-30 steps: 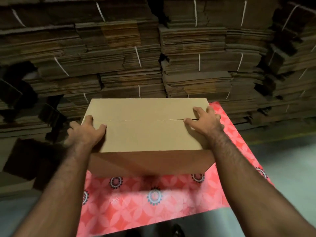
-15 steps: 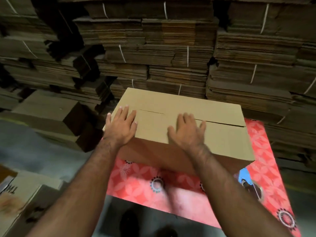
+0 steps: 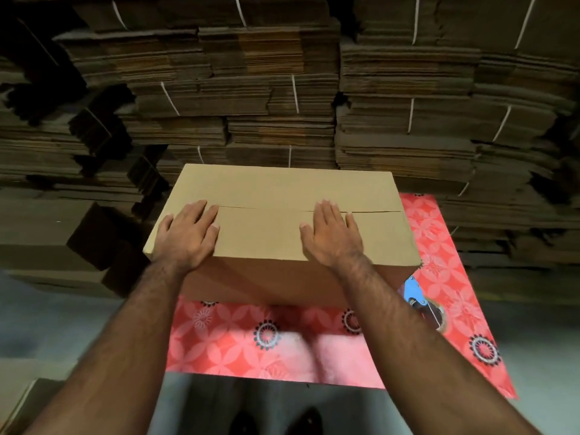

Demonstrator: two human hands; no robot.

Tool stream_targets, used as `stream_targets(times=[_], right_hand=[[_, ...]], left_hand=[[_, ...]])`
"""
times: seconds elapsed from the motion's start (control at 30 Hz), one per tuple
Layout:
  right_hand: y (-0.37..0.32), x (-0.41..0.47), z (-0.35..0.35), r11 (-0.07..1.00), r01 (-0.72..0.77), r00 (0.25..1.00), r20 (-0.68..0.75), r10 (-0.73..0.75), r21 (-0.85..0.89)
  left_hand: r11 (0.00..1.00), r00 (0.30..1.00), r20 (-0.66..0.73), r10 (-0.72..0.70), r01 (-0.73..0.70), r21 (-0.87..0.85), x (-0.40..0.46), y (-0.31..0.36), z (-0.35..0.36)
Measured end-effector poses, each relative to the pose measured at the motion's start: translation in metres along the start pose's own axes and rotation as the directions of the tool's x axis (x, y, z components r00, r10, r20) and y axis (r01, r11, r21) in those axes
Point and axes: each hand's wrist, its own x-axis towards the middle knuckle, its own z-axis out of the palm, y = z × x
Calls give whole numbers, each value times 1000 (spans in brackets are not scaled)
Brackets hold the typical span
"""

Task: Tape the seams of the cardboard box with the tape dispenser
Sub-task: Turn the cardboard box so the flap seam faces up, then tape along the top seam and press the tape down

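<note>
A closed brown cardboard box [image 3: 276, 189] stands on a table with a red patterned cloth [image 3: 439, 271]. Its top seam runs left to right between the two flaps and carries no tape that I can see. My left hand [image 3: 188, 233] lies flat on the near flap at the box's left corner, fingers reaching the seam. My right hand [image 3: 332, 237] lies flat on the near flap right of centre, fingertips at the seam. A blue tape dispenser [image 3: 420, 299] with a brown roll lies on the cloth beside the box's near right corner, partly hidden by my right forearm.
Tall stacks of flattened, strapped cardboard [image 3: 392, 105] wall off the far side. More folded cartons [image 3: 62, 240] sit low on the left. Grey floor lies to the right and in front, with my shoes [image 3: 276, 422] at the bottom edge.
The view has swung back to centre on the box. My right hand slid rightward along the near flap and my left hand stayed at the left corner; both still press flat.
</note>
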Motion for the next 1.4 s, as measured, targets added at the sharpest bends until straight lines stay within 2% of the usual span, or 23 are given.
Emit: stream_targets(times=[0.17, 0.27, 0.33, 0.43, 0.5, 0.6, 0.73, 0.9, 1.0, 1.1, 1.17, 1.27, 1.4], right_hand=[[42, -11, -10, 977, -214, 975, -60, 213, -10], [54, -16, -13, 942, -336, 939, -83, 333, -21], [57, -17, -16, 900, -435, 899, -63, 434, -1], [52, -18, -19, 857, -516, 856, -35, 516, 23], [44, -23, -15, 844, -535, 843, -46, 536, 19], [37, -29, -11, 833, -554, 831, -63, 553, 10], [44, -30, -14, 834, -551, 832, -61, 551, 25], [57, -33, -20, 862, -504, 860, -55, 507, 60], [63, -43, -26, 883, -446, 871, -156, 465, 144], [63, -73, -28, 890, -375, 820, -354, 449, 260], [66, -98, -23, 879, -371, 765, -439, 472, 299], [81, -130, -10, 839, -399, 716, -446, 537, 370], [120, -160, 23, 799, -421, 726, -369, 581, 430]], left_hand=[[1000, 999, 34, 7, -7, 18, 4, -10, 4], [997, 995, 75, -67, 64, 45, 12, -22, 3], [994, 987, 123, -105, 106, -2, 20, -37, 2], [998, 997, 77, 23, -18, -65, 30, -57, 2], [997, 996, 86, 37, -31, -73, 34, -63, 3], [994, 983, 172, -67, 81, -79, 36, -69, 6], [997, 994, 93, 62, -58, -44, 39, -70, 17], [999, 990, 135, -29, 33, -30, 29, -58, 8], [999, 998, 31, -47, 48, -25, 9, -32, -10], [985, 989, -87, 119, -128, -111, -1, 8, -17], [924, 940, -122, 318, -336, -184, -9, 54, -15], [731, 781, -194, 594, -624, -276, -32, 139, -10], [501, 570, -257, 781, -816, -288, -73, 229, 4]])
